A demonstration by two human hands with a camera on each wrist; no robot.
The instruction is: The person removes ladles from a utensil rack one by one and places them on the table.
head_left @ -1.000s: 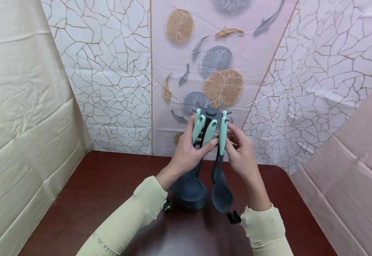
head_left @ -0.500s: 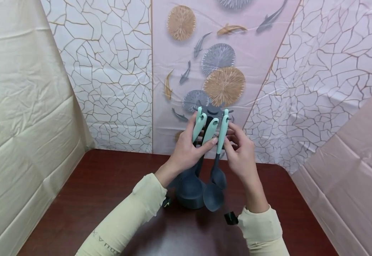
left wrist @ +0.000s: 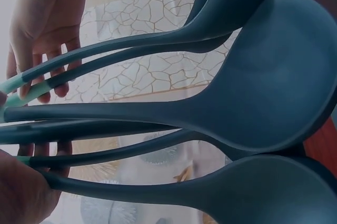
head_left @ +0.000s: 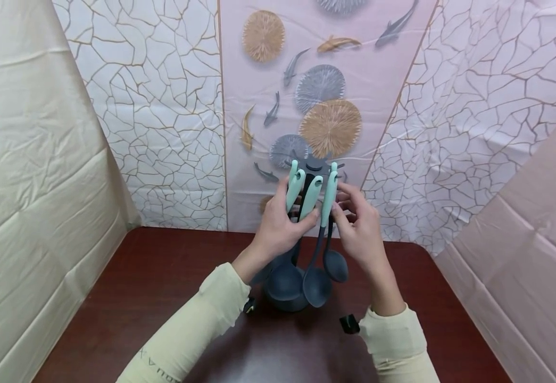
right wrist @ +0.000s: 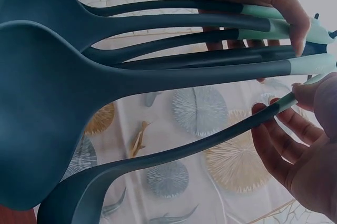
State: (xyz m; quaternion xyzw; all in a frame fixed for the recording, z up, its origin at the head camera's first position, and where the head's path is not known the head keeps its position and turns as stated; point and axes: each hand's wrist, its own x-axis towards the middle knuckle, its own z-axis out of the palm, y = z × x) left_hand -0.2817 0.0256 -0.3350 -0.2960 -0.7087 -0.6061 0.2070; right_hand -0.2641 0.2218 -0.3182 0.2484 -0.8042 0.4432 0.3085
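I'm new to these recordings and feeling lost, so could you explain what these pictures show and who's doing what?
There's no machine doing the handling here: a person's bare left hand and right hand do the work. The wide picture comes from a camera worn on the head, looking forward and down. The two close-ups come from cameras worn on each wrist.

On the reddish-brown table is a dark utensil stand, with dark utensils around it. Their handles end in pale green. The left hand curls round several of these handles, while the right hand pinches the handle of one spoon-like utensil.
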